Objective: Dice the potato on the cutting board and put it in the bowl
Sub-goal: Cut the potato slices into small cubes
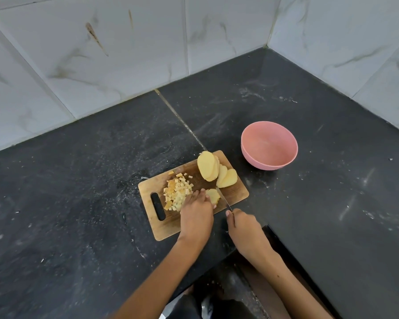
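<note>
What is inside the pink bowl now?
Nothing shows inside the pink bowl; its visible inner wall is bare. The near rim hides part of the bottom. The diced potato lies on the cutting board.

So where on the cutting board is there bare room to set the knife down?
Bare wood shows on the cutting board at its right corner, past the slices, and on the near strip beside the handle slot. The middle is crowded: diced pile, left hand on a slice, knife in the right hand.
</note>
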A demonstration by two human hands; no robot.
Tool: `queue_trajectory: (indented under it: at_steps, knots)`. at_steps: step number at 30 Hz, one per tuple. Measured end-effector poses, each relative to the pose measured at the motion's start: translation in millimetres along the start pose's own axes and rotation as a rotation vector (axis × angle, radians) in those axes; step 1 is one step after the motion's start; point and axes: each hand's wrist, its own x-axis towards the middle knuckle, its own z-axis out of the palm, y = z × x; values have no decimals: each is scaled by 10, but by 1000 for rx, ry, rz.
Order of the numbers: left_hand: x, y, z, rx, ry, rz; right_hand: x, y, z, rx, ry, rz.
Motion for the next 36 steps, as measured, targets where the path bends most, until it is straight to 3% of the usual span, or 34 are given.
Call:
queue_trajectory:
  at_steps: [11, 26, 36]
  knots:
    - [-31, -97, 246, -157, 123, 91, 106, -110, 85, -73, 26, 3]
    - [-24, 11, 258, -133, 227, 35, -181, 94, 203, -206, -1, 29]
    - [-85, -9, 245, -183, 328, -6, -307, 85, 35, -42, 50, -30]
